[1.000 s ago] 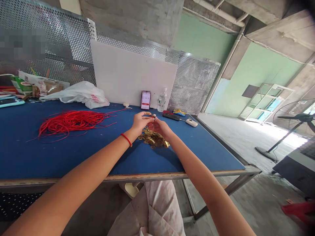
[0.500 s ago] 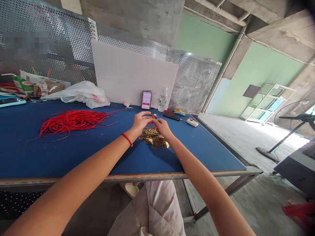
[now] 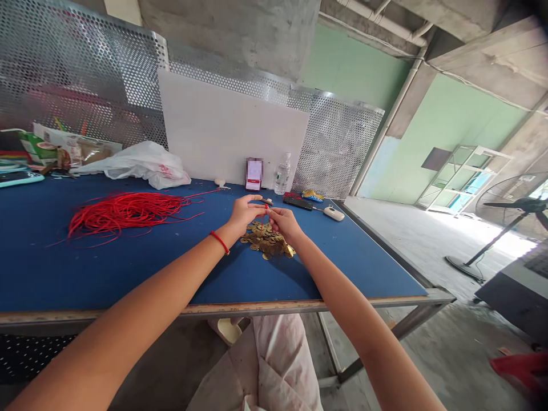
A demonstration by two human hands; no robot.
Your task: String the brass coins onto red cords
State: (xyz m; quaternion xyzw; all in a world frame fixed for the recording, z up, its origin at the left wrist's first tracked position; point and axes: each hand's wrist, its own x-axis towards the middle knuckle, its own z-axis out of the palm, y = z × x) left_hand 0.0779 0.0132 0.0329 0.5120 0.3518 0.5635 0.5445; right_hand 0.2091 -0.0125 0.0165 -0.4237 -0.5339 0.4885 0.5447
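Just above a pile of brass-coloured coins (image 3: 269,245), my left hand (image 3: 246,213) and my right hand (image 3: 285,222) meet at the fingertips. A short red cord (image 3: 262,221) is pinched between them, and part of it hangs down toward the coins. Whatever knot or loop sits at the fingertips is too small to make out. Some of the coins show a hole in the middle. A red bracelet (image 3: 220,242) circles my left wrist. Left of my hands, a loose bundle of red cords (image 3: 128,212) lies on the blue table (image 3: 171,274).
Along the back stand a phone (image 3: 254,173) and a clear bottle (image 3: 282,173) before a white board (image 3: 231,125). A black device (image 3: 298,202) and a white device (image 3: 334,213) lie to the right. A white plastic bag (image 3: 145,164) rests at the back left.
My right hand has shifted slightly right and turned at the fingertips, still pinching. My left hand stays nearly in place. The hanging cord shows more clearly now.
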